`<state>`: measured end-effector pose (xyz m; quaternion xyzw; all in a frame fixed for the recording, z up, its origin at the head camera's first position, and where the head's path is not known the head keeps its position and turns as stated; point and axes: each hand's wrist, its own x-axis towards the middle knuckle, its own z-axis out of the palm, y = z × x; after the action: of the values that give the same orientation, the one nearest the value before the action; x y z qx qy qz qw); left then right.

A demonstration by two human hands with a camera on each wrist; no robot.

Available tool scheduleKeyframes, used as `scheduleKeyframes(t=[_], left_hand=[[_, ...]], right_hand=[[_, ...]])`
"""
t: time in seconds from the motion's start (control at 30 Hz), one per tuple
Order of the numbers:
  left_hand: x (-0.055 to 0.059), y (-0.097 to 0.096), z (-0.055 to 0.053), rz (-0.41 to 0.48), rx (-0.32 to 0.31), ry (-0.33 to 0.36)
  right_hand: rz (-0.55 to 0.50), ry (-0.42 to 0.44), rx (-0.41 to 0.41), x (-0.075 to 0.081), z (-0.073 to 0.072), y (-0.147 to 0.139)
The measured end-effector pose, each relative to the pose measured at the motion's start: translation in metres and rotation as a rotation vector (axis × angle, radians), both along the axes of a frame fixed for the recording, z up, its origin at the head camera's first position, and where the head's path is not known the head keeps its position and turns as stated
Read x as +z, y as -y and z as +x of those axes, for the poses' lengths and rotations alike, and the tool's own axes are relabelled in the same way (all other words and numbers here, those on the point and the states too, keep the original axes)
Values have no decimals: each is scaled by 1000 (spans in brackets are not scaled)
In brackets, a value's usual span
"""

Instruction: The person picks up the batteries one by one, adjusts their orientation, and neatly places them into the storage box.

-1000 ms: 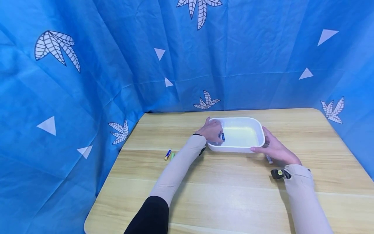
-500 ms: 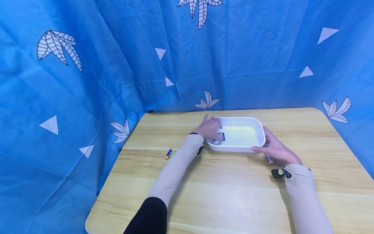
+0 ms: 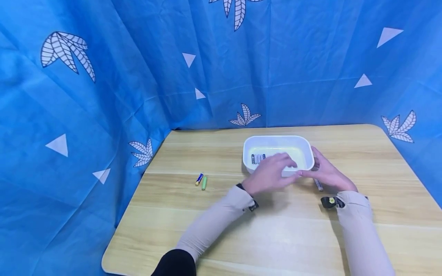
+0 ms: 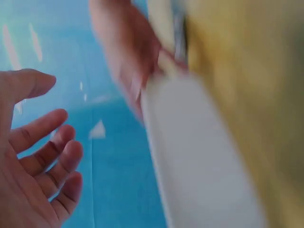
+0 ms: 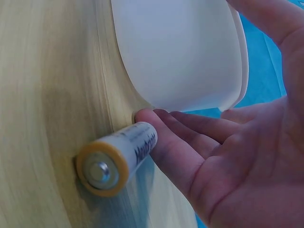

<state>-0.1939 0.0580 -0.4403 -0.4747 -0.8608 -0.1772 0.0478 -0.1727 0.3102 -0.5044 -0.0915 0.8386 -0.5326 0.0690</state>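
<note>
Gripping a white rectangular plastic tub (image 3: 276, 140) with right hand (image 3: 328, 173). Holding left hand (image 3: 270, 172) empty, loosely spread, at its near side.

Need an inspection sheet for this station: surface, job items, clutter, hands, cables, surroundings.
Surface: light wood-grain table.
Job items: white box with a row of batteries at its left end; blue-and-yellow battery and green battery on the table to its left; orange-ended battery on the table by its right end, contact with the fingers unclear.
Clutter: nothing seen.
Left hand: fingers loosely bent, holding nothing; overlaps the box's near side in the head view.
Right hand: thumb and fingers against the box's right end.
Cables: nothing seen.
Surroundings: blue curtain with white leaf and triangle prints.
</note>
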Motion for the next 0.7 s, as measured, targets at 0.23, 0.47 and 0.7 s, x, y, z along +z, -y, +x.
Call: scheduleKeyframes(t=[0.23, 0.47, 0.7], left_hand=[[-44, -26, 28, -221, 5, 44], [-63, -56, 38, -338, 81, 18], [-65, -82, 39, -321, 134, -40]], right_hand=[[-34, -21, 16, 1, 0, 0], [7, -7, 6, 2, 1, -4], [77, 61, -7, 8, 2, -7]])
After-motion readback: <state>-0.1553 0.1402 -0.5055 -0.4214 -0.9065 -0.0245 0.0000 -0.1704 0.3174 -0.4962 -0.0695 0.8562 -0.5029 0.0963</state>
